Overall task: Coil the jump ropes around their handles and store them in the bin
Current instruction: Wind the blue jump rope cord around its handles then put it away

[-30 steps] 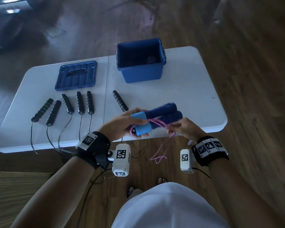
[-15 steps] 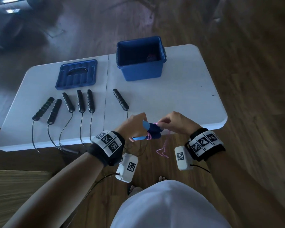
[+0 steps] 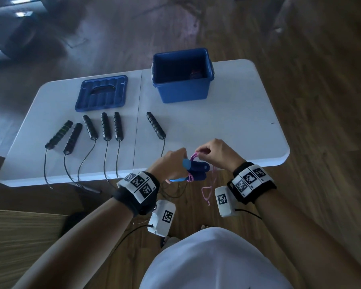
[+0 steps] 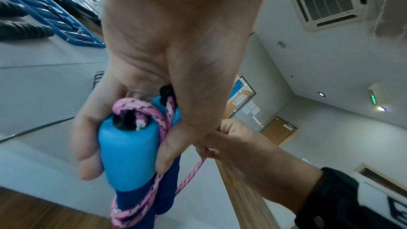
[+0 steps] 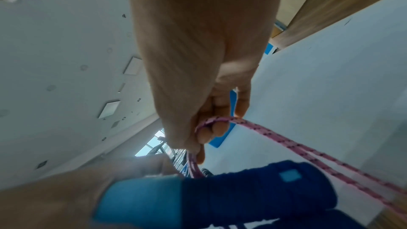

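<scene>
Dim room, wood floor, white folding tabletop ahead.

Far side of it: open blue bin, upright. Inside, against the far right corner, 1 small dark reddish lump, too dim to name, perhaps a rope already stored. Rest of the interior in shadow. Left of the bin, well apart: its blue lid, lying flat, holding nothing.

Nearer: 6 black handles in a loose row, thin cords trailing off the near edge, none coiled yet.

At the near edge, in the air: left grip clamped round the pair of blue handles. Right grip just beside and above, thumb and fingers pinched on a doubled bight of pink rope.

Changed within the last second: handles turned from lying sideways, pointing right, to end-on and tipped down; right grip lifted from below the bundle to above it, drawing the rope up and over. Probably 1 more wrap going on. A few turns already round the handles, a loose tail dangling below, so coiling unfinished and this rope not yet ready for the bin.
</scene>
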